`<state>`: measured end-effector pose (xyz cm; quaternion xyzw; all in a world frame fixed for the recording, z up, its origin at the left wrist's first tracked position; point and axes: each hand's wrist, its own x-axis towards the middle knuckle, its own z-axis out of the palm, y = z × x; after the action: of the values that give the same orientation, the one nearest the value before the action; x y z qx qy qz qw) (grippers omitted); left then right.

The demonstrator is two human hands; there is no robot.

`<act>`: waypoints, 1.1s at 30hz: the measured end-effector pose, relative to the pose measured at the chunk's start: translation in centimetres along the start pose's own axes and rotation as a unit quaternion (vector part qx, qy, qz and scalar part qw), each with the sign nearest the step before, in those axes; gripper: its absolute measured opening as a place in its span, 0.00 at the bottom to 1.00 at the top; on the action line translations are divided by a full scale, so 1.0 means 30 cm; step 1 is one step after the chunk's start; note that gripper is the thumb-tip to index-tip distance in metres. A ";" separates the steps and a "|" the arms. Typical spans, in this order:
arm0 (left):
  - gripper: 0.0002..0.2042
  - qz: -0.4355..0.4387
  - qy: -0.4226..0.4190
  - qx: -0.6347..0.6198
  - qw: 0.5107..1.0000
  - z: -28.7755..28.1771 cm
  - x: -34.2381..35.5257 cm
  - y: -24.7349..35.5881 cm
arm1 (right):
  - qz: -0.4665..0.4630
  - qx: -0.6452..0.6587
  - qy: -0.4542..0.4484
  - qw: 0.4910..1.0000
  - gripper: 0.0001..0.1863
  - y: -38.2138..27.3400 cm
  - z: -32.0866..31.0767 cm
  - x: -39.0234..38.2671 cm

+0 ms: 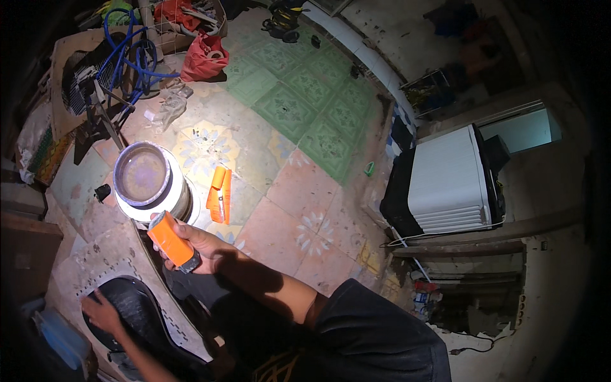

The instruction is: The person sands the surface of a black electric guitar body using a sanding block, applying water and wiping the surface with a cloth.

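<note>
My right hand (202, 251) grips an orange-covered block (170, 238) with grey and black ends, just in front of a round vessel (141, 175) with a pale purple rim that stands on a white round base. My left hand (100, 312) has its fingers apart at a black, curved, glossy object (130, 328) on a speckled board (114, 248); whether it touches it, I cannot tell. Orange strips (219, 197), one with a small pale item on it, lie on the tiled floor right of the vessel.
Blue hose (127, 63), cardboard and metal pieces lie at upper left, near a red bag (203, 57) and crumpled plastic (168, 108). A black bundle (285, 22) sits farther back. A white appliance with black ends (445, 178) stands at right; a dark opening (471, 293) is below it.
</note>
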<state>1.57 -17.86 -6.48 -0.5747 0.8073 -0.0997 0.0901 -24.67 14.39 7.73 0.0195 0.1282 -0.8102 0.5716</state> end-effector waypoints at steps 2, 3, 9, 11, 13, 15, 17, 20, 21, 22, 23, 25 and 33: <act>0.42 -0.141 -0.002 0.013 0.990 0.011 0.041 -0.018 | -0.007 0.003 0.003 1.000 0.37 0.000 0.019 -0.009; 0.42 -0.091 -0.004 0.024 0.996 0.040 0.024 0.001 | -0.010 0.009 0.001 1.000 0.36 0.006 0.035 -0.011; 0.38 0.304 -0.004 -0.097 0.948 -0.255 -0.571 0.385 | -0.007 0.004 0.003 1.000 0.36 -0.004 0.031 -0.044; 0.40 0.318 0.018 -0.141 0.937 -0.238 -0.535 0.351 | -0.003 -0.003 0.004 1.000 0.36 -0.015 0.044 -0.041; 0.40 0.331 0.017 -0.146 0.932 -0.213 -0.457 0.314 | 0.001 -0.004 -0.002 1.000 0.36 -0.023 0.028 -0.040; 0.37 0.304 0.010 -0.139 0.942 -0.181 -0.332 0.255 | 0.004 0.004 -0.006 1.000 0.38 -0.034 0.020 -0.052; 0.36 0.205 0.040 -0.097 0.973 -0.063 -0.144 0.158 | 0.013 0.007 -0.017 1.000 0.40 -0.038 0.015 -0.045; 0.40 0.011 0.064 -0.052 0.997 0.125 0.134 -0.078 | 0.032 0.009 -0.039 0.999 0.38 -0.020 0.008 -0.003; 0.42 -0.086 0.017 -0.055 0.995 0.139 0.178 -0.124 | 0.035 0.012 -0.042 0.998 0.36 -0.015 0.014 0.000; 0.43 -0.092 -0.006 -0.025 0.995 0.115 0.138 -0.080 | 0.033 0.015 -0.038 0.999 0.34 -0.020 0.008 -0.013; 0.43 -0.094 -0.030 0.005 0.995 0.031 0.044 0.019 | 0.024 0.011 -0.024 0.999 0.34 -0.032 0.001 -0.038; 0.45 -0.048 0.021 0.038 0.998 0.013 -0.046 0.075 | 0.029 0.003 -0.032 0.999 0.34 -0.026 0.034 -0.014; 0.40 0.320 0.015 -0.184 0.929 -0.207 -0.531 0.333 | 0.038 0.017 -0.021 0.999 0.37 -0.035 0.003 -0.025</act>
<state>-4.00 0.75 -2.65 -0.2909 0.9537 0.0762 -0.0027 -25.38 15.39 8.15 0.0172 0.1013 -0.7905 0.6038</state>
